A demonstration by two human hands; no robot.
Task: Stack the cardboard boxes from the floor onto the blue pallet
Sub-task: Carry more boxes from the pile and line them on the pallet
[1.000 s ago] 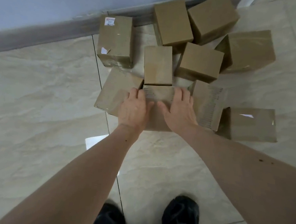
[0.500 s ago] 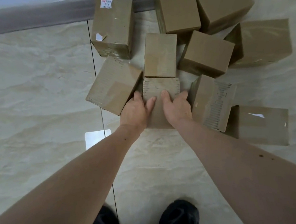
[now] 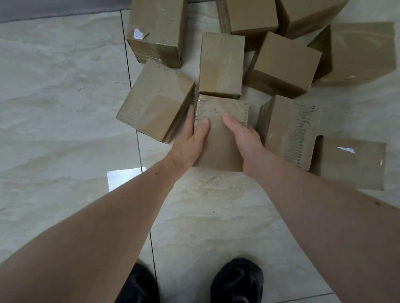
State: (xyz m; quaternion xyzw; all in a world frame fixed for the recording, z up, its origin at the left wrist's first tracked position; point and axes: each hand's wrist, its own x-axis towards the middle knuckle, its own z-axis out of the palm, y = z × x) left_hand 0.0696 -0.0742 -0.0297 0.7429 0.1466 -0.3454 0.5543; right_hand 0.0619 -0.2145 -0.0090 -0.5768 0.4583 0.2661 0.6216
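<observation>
Several brown cardboard boxes lie scattered on the tiled floor near the wall. The nearest cardboard box point(image 3: 220, 141) sits in the middle, its top scuffed at the far end. My left hand point(image 3: 190, 139) clasps its left side, thumb on top and fingers down the side. My right hand point(image 3: 245, 138) clasps its right side the same way. Another box point(image 3: 221, 63) butts against its far end. A tilted box point(image 3: 154, 98) lies just left of my left hand, and a taped box point(image 3: 290, 131) stands just right of my right hand. The blue pallet is out of view.
A box with a "221" label point(image 3: 156, 18) stands near the grey skirting board point(image 3: 51, 1). More boxes point(image 3: 352, 50) crowd the back right, and one point(image 3: 349, 161) lies at the right. My black shoes point(image 3: 236, 288) stand on the pale tiles below.
Both hands have slid from the top of the nearest box outward onto its two sides. The view has shifted down and closer to the boxes.
</observation>
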